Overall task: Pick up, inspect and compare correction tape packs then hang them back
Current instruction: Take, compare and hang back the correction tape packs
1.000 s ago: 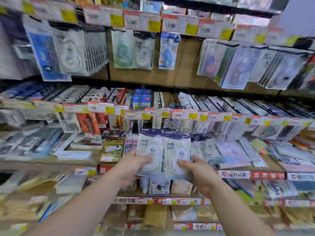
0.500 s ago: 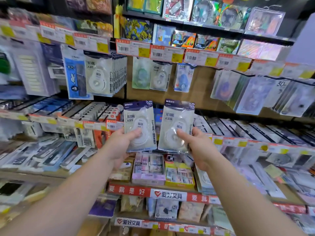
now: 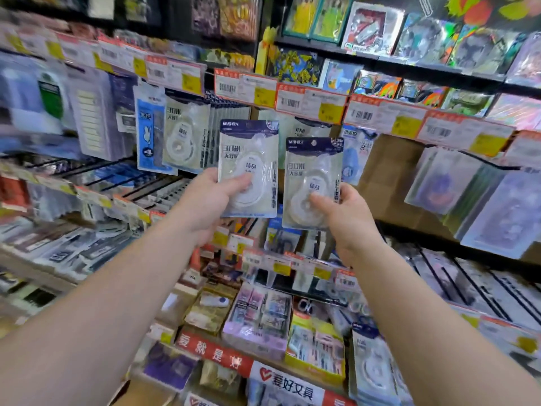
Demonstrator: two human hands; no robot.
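Head cam: left hand (image 3: 209,200) pinches one pack (image 3: 248,168), right hand (image 3: 345,215) pinches the other pack (image 3: 313,183) — both held up side by side near the hooks. Risk imo: blur + crowded pegs, hang hole misses hook — pack drops.

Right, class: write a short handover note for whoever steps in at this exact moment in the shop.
Left hand holds one correction tape pack, thumb on its front. Right hand holds a second pack, slightly lower. Both are raised side by side before the hanging row of matching packs under the price labels. Done: picked up, being compared. Left: hang both back.
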